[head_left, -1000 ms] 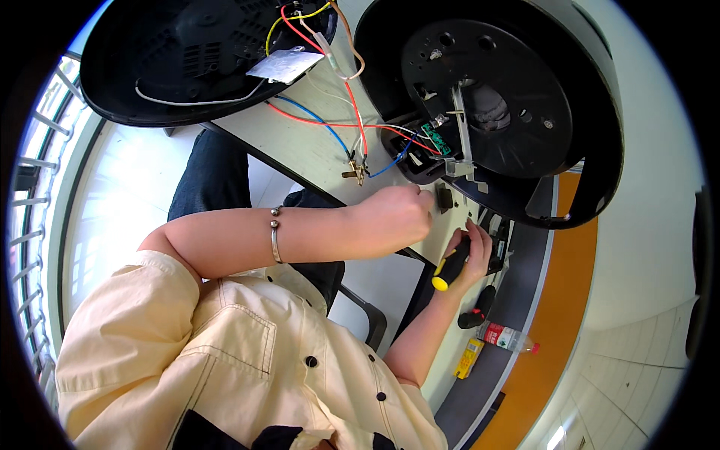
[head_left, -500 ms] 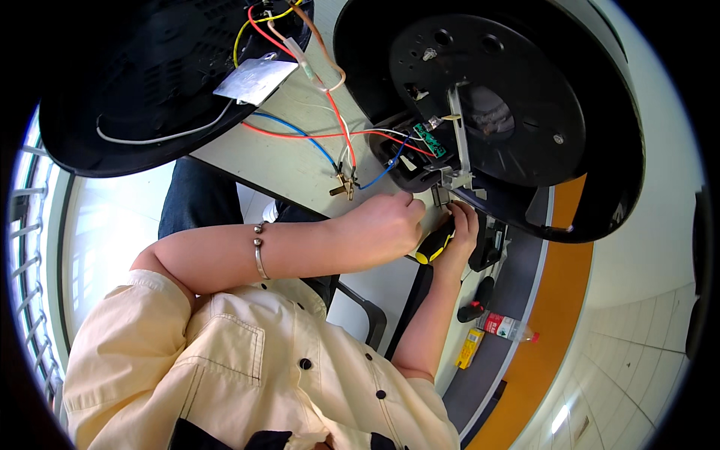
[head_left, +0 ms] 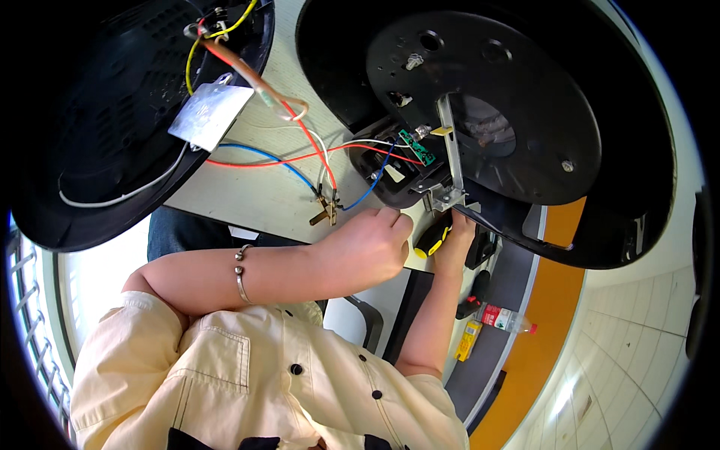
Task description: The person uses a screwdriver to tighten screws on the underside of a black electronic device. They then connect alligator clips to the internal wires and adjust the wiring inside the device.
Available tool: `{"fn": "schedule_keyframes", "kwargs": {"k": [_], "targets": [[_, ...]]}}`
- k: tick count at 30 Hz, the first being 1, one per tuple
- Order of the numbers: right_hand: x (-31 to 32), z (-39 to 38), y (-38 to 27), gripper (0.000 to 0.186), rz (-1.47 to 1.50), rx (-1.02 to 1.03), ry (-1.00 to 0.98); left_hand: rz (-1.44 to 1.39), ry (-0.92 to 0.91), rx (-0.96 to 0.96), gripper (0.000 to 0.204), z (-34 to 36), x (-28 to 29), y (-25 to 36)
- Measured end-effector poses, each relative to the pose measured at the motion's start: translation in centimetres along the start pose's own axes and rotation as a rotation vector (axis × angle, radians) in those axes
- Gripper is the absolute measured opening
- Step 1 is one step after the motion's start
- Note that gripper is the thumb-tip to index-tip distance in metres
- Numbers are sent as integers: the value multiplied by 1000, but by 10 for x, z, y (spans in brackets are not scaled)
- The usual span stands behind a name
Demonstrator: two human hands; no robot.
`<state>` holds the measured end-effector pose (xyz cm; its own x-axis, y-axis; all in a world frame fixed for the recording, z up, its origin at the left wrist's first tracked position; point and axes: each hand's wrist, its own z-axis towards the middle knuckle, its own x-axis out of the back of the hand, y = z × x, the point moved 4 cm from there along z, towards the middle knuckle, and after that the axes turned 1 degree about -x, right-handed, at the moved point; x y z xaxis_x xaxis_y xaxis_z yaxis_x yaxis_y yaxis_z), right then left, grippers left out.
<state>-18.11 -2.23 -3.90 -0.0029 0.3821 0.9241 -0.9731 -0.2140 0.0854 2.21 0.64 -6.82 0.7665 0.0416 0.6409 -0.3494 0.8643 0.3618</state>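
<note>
My left hand (head_left: 369, 241), with a metal bracelet on the wrist, is closed in a pinch below the appliance's small black housing; what its fingers hold is hidden. Close beside it, my right hand (head_left: 457, 236) is closed around the yellow-and-black handle of what looks like a screwdriver (head_left: 433, 238); its tip is out of sight. Just above my hands is a metal bracket (head_left: 450, 187) on the large round black appliance shell (head_left: 540, 112). A small green circuit board (head_left: 417, 148) is attached at the housing. To the left, a brass fitting (head_left: 325, 214) with wires lies on the table.
A black round cover (head_left: 90, 150) stands at the left with a silvery metal plate (head_left: 210, 112). Red, blue and white wires (head_left: 277, 159) run across the white table (head_left: 225, 191) between cover and shell. At the right lie a bottle (head_left: 504, 318) and a yellow box (head_left: 469, 341).
The view has shifted, so the cover and shell appear lower and farther left. My right fingers are now more hidden behind the bracket. Both hands stay close together below it.
</note>
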Motion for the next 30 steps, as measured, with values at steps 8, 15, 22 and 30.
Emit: {"fn": "schedule_keyframes", "kwargs": {"k": [8,15,22,30], "targets": [[-6,-2,16,43,3,-86,-154,-53,52,38,22,-2,4,0],[2,13,-5,15,-76,318,-91,-56,22,-3,22,0,8,-4],[0,11,2,15,-86,300,-118,-45,100,10,16,0,8,-6],[-2,0,17,27,-75,151,-169,-57,30,35,18,-5,5,-2]]}}
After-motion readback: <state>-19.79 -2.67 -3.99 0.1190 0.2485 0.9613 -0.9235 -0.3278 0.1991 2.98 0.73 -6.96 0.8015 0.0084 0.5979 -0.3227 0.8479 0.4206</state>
